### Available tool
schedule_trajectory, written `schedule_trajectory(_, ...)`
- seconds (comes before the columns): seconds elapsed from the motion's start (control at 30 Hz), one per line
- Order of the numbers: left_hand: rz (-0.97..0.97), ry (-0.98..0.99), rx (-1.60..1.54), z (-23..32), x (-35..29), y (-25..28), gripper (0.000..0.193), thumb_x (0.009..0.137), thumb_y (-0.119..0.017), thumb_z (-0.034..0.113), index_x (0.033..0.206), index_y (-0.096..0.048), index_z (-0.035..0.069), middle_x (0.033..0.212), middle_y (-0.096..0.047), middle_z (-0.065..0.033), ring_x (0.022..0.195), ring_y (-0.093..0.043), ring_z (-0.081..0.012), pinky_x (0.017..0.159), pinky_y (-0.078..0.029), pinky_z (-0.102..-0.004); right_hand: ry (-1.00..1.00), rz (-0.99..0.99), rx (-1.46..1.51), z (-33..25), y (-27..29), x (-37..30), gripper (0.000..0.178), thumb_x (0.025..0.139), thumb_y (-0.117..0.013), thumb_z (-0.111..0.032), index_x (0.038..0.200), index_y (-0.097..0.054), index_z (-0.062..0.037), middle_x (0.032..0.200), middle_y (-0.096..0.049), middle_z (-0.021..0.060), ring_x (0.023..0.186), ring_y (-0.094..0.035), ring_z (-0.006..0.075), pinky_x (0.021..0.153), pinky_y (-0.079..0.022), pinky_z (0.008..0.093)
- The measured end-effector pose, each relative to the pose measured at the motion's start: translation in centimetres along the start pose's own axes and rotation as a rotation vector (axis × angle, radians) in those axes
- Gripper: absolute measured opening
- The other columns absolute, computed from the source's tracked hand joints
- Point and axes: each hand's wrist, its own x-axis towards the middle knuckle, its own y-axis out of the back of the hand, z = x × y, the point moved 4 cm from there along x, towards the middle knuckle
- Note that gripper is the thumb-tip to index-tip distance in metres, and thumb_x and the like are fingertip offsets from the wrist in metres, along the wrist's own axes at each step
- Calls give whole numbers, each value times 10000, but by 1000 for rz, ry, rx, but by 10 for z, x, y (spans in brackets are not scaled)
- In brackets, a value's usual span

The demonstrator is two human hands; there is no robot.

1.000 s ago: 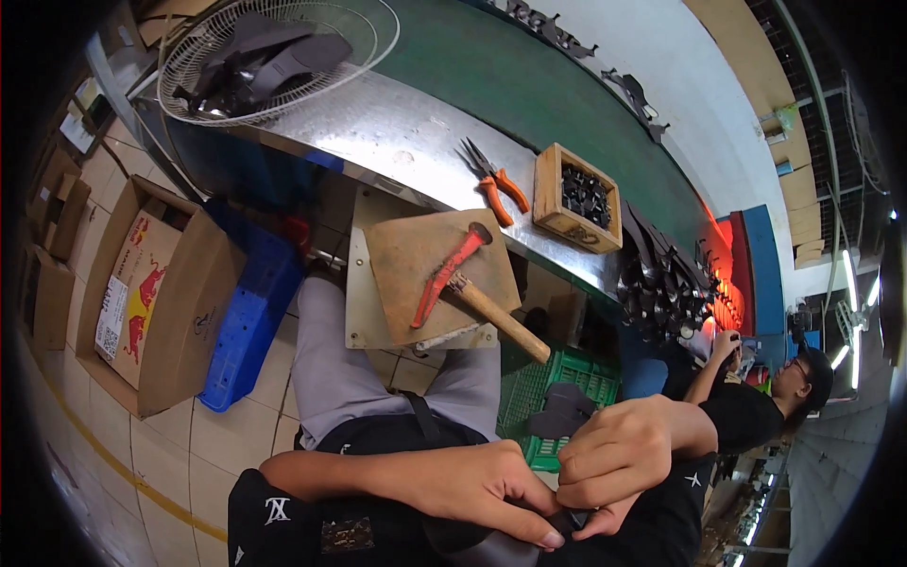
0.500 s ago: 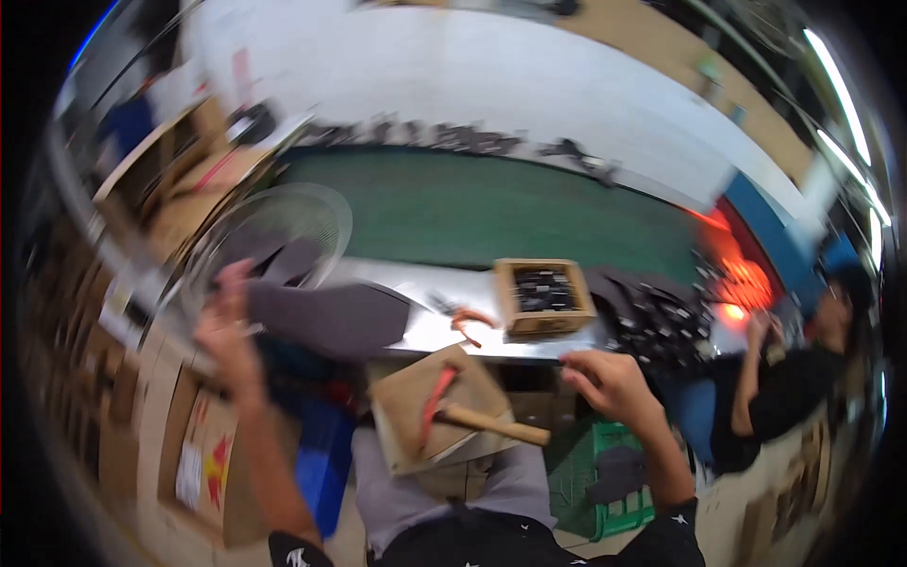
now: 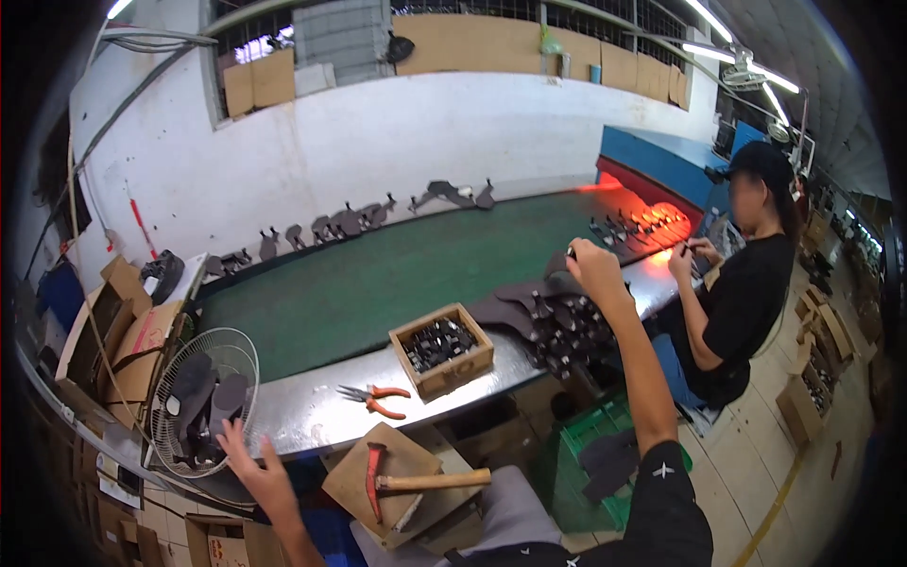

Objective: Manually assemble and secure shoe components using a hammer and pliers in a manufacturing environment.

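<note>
My right hand (image 3: 601, 272) is raised over the far edge of a pile of dark grey flat pieces with small black fittings (image 3: 557, 331). Its fingers pinch a small black part, apparently belonging to a grey flat piece (image 3: 557, 268) under them. My left hand (image 3: 260, 477), its fingers spread and holding nothing, is beside a round wire basket (image 3: 253, 357) with several dark grey flat pieces (image 3: 230, 397) in it. A red-headed hammer with a wooden handle (image 3: 430, 481) lies on a board (image 3: 416, 446) over my lap. Orange-handled pliers (image 3: 378, 397) rest on the metal bench edge.
A wooden box (image 3: 444, 380) of small black parts stands on the metal ledge (image 3: 298, 406). Behind runs a green conveyor belt (image 3: 378, 279) toward a glowing red opening. At right sits a co-worker (image 3: 746, 283). Below are a green crate (image 3: 619, 506) and cardboard boxes (image 3: 231, 543).
My view has turned right. The large grey flat piece has left my left hand, which is now open by the basket. My right hand has reached out to the pile and closed there.
</note>
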Motion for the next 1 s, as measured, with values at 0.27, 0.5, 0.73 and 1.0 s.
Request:
schedule_trajectory(0.27, -344, -536, -486, 178, -34, 17, 826, 700, -806, 162, 1399, -407, -25, 1456, -454, -177, 1387, -387, -370, 1141, -198, -565, 1245, 266, 148, -247, 160, -107, 182, 858, -635, -162, 1035, -630, -122, 908, -537, 13, 886, -596, 150, 796, -513, 319)
schedule_trajectory(0.5, -577, 290, -1090, 82, -88, -3, 627, 847, -696, -74, 1386, -382, -11, 1090, -646, -118, 988, -642, -162, 849, -559, -303, 486, -224, 758, -290, 13, -199, 1022, 770, -748, -488, 1466, -253, 73, 1518, -288, 251, 1398, -320, 417, 1106, -356, 442)
schedule_trajectory(0.73, -579, 493, -1136, 56, -97, -56, 687, 830, -741, 24, 1424, -398, -2, 1104, -578, -83, 954, -571, -126, 853, -486, -253, 174, -678, 491, -220, -57, -290, 914, 819, -636, -617, 1370, -410, 76, 1181, -627, 199, 791, -694, 321, 633, -561, 410)
schedule_trajectory(1.0, -437, -131, -167, 16, -90, -118, 508, 887, -696, 204, 1314, -524, -12, 1318, -511, -200, 1245, -487, -332, 1034, -411, -386, -382, -705, 907, -118, -52, -441, 391, 915, -620, -329, 714, -628, 6, 604, -587, 193, 576, -634, 351, 525, -465, 403)
